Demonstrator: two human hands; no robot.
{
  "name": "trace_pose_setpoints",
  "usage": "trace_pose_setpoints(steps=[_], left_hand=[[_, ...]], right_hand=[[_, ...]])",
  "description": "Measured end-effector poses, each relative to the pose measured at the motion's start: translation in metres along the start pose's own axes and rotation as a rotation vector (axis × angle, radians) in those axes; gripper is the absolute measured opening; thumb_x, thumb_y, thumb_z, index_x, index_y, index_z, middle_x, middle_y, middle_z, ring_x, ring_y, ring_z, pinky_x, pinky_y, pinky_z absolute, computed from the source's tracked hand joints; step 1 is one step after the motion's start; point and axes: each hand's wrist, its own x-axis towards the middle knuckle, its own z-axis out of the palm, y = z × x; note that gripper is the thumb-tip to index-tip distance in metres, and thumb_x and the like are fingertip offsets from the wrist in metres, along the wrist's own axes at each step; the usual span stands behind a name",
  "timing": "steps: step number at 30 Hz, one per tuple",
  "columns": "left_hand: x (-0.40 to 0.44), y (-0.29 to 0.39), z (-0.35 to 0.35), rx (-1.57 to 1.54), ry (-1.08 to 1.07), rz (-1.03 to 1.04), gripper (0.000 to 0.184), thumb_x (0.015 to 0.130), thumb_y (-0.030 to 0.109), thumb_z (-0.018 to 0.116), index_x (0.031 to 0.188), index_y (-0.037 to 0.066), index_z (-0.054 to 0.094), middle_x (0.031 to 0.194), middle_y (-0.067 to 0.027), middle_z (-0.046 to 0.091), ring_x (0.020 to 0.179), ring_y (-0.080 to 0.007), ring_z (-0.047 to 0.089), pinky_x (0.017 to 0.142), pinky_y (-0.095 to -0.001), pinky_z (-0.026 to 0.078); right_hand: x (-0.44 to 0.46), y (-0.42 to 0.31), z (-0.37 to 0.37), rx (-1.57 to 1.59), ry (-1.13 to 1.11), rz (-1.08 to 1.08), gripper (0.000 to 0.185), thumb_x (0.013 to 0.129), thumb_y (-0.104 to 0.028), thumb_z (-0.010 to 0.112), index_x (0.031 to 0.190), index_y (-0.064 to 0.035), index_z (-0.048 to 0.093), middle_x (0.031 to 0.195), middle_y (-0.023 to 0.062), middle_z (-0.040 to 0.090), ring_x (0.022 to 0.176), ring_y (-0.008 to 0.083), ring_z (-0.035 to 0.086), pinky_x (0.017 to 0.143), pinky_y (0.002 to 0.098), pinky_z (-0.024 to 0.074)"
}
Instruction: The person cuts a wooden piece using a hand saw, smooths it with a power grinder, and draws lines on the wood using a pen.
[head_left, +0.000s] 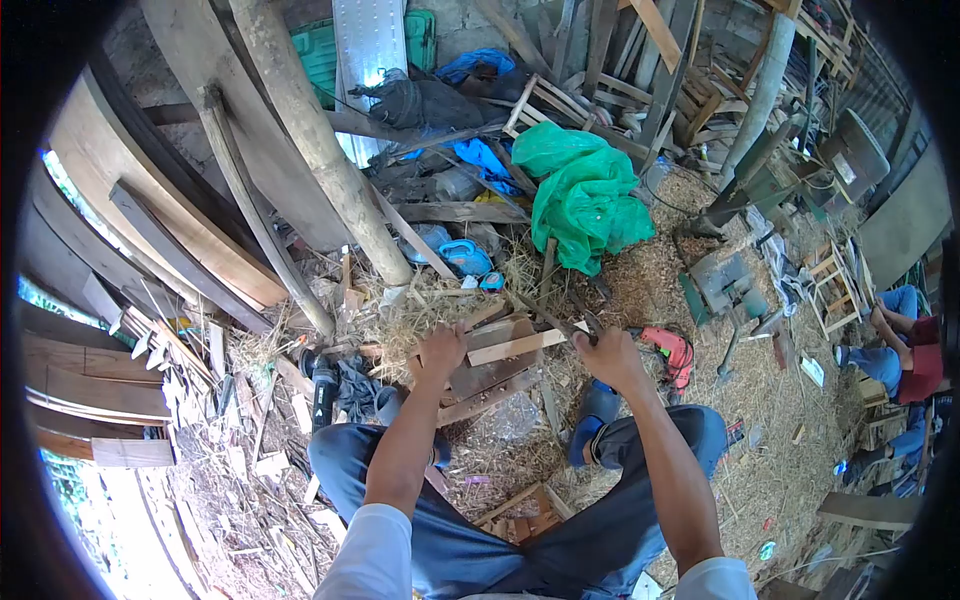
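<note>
Between my legs, a pale wooden strip [515,347] lies across a darker board [490,380] near the ground. My left hand [441,352] is closed at the left end of the wood; its fingers point away from me and partly hide what they grip. My right hand [610,356] is wrapped round a dark tool [590,325] at the strip's right end. The tool's exact shape is hard to make out.
A red power tool [672,358] lies right of my right hand, a black one [322,390] by my left knee. Ahead are a green sheet [580,195], a wooden post [330,150] and a blue tape measure [492,281]. Another person [905,345] sits at far right.
</note>
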Motion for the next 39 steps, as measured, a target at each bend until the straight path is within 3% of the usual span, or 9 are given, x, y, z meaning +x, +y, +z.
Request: trace_pose_setpoints(steps=[6, 11, 12, 15, 20, 23, 30, 35, 39], left_hand=[[-0.013, 0.037, -0.004, -0.028, 0.078, 0.079, 0.053, 0.1, 0.042, 0.032, 0.119, 0.003, 0.063, 0.127, -0.0192, 0.057, 0.118, -0.0359, 0.053, 0.104, -0.0521, 0.035], [-0.027, 0.088, 0.019, -0.126, 0.256, 0.764, 0.036, 0.088, 0.031, 0.06, 0.113, 0.004, 0.061, 0.118, -0.0191, 0.056, 0.117, -0.0357, 0.05, 0.101, -0.0475, 0.036], [-0.032, 0.094, 0.016, -0.128, 0.245, 0.763, 0.036, 0.088, 0.031, 0.06, 0.113, 0.004, 0.061, 0.118, -0.0191, 0.056, 0.117, -0.0357, 0.05, 0.101, -0.0475, 0.036], [-0.032, 0.103, 0.014, -0.251, 0.269, 0.707, 0.033, 0.087, 0.031, 0.061, 0.107, 0.005, 0.061, 0.111, -0.0175, 0.055, 0.116, -0.0356, 0.048, 0.099, -0.0476, 0.036], [0.005, 0.104, 0.036, -0.314, 0.471, 0.346, 0.028, 0.092, 0.025, 0.052, 0.111, 0.004, 0.057, 0.111, -0.018, 0.055, 0.106, -0.0355, 0.05, 0.095, -0.0485, 0.035], [0.012, 0.107, 0.048, -0.161, 0.573, 0.49, 0.025, 0.094, 0.018, 0.047, 0.111, 0.001, 0.054, 0.114, -0.0181, 0.055, 0.102, -0.0357, 0.05, 0.092, -0.0484, 0.035], [0.029, 0.121, 0.062, -0.137, 0.571, 0.303, 0.029, 0.096, 0.022, 0.045, 0.117, 0.002, 0.05, 0.121, -0.0207, 0.053, 0.113, -0.0366, 0.05, 0.098, -0.0462, 0.038], [0.022, 0.132, 0.052, -0.346, 0.271, 0.046, 0.03, 0.097, 0.021, 0.043, 0.12, 0.003, 0.049, 0.118, -0.021, 0.058, 0.113, -0.0364, 0.053, 0.096, -0.0464, 0.041], [0.027, 0.131, 0.059, -0.364, 0.408, 0.029, 0.029, 0.095, 0.018, 0.044, 0.119, 0.003, 0.049, 0.112, -0.0223, 0.062, 0.108, -0.0362, 0.058, 0.094, -0.0463, 0.042]], right_hand=[[-0.026, 0.016, 0.004, 0.091, 0.059, 0.072, 0.054, 0.089, -0.042, 0.058, 0.077, 0.0098, 0.067, 0.07, 0.0334, 0.061, 0.076, 0.0467, 0.065, 0.07, 0.0512, 0.0522], [-0.071, 0.019, -0.001, 0.306, 0.075, 0.063, 0.048, 0.087, -0.04, 0.063, 0.071, 0.0053, 0.063, 0.059, 0.0243, 0.057, 0.058, 0.0407, 0.061, 0.055, 0.0468, 0.0441], [-0.079, 0.025, 0.004, 0.361, 0.094, 0.023, 0.049, 0.088, -0.043, 0.064, 0.076, 0.0043, 0.061, 0.051, 0.0095, 0.044, 0.049, 0.018, 0.041, 0.05, 0.0376, 0.0356], [-0.098, 0.021, 0.007, 0.525, 0.125, 0.073, 0.043, 0.089, -0.039, 0.065, 0.079, 0.0028, 0.06, 0.051, 0.0056, 0.044, 0.05, 0.0141, 0.042, 0.049, 0.0361, 0.0356], [-0.108, 0.021, 0.02, 0.606, 0.074, 0.208, 0.037, 0.09, -0.032, 0.064, 0.075, 0.0023, 0.062, 0.051, 0.0096, 0.045, 0.047, 0.0179, 0.044, 0.049, 0.0377, 0.0372], [-0.107, 0.008, 0.005, 0.542, 0.127, 0.135, 0.045, 0.09, -0.035, 0.065, 0.069, 0.0032, 0.054, 0.049, 0.0046, 0.04, 0.049, 0.0103, 0.036, 0.045, 0.0351, 0.0315], [-0.1, 0.001, -0.003, 0.521, 0.03, 0.212, 0.039, 0.091, -0.03, 0.063, 0.074, 0.0046, 0.06, 0.05, 0.013, 0.047, 0.045, 0.0174, 0.045, 0.049, 0.0363, 0.0392], [-0.099, -0.003, 0.0, 0.5, 0.022, 0.234, 0.04, 0.091, -0.031, 0.063, 0.074, 0.0052, 0.059, 0.05, 0.0141, 0.048, 0.046, 0.0166, 0.045, 0.049, 0.0364, 0.0398], [-0.104, -0.003, 0.007, 0.548, 0.006, 0.257, 0.047, 0.093, -0.037, 0.061, 0.071, 0.004, 0.056, 0.051, 0.0031, 0.043, 0.052, 0.0081, 0.038, 0.047, 0.0319, 0.0337]])
